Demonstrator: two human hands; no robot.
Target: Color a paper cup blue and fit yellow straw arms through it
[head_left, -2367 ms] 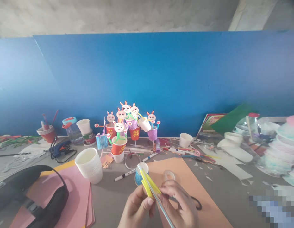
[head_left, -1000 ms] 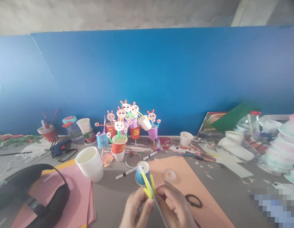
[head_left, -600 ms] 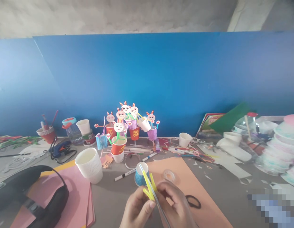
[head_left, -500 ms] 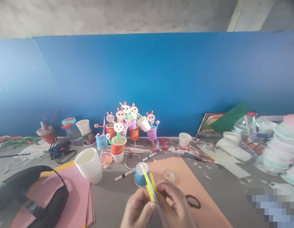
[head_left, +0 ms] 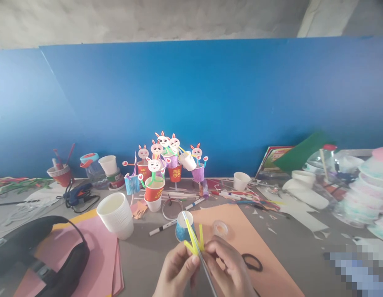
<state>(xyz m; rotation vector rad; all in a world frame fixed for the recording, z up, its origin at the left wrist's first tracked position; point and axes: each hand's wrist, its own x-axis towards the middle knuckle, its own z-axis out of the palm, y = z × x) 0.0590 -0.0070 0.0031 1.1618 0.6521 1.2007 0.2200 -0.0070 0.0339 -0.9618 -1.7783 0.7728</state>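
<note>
My left hand (head_left: 180,270) pinches a bright yellow strip (head_left: 191,247) between thumb and fingers. Its short ends stick out to both sides, and another yellow length runs up along a thin pale stick (head_left: 203,266). From the right, my right hand (head_left: 226,266) closes its fingers on the same strip, against the stick. Beyond the fingertips stands an upturned paper cup (head_left: 181,233) with a blue-coloured side; the stick's tip overlaps it in view. Where the strip meets the stick, my fingers partly hide it. A black loop (head_left: 252,262) lies beside my right hand.
Rabbit-faced cup figures (head_left: 154,165) stand at the back. Left are a stack of white cups (head_left: 115,216), pink paper (head_left: 98,251) and a black headset-like object (head_left: 70,272). Orange paper (head_left: 240,231) bears a tape roll (head_left: 220,228). Paper scraps and stacked bowls (head_left: 369,189) sit right.
The yellow strip's short ends lay closer along the stick half a second ago; now they spread out to either side. Both hands keep hold in nearly the same place.
</note>
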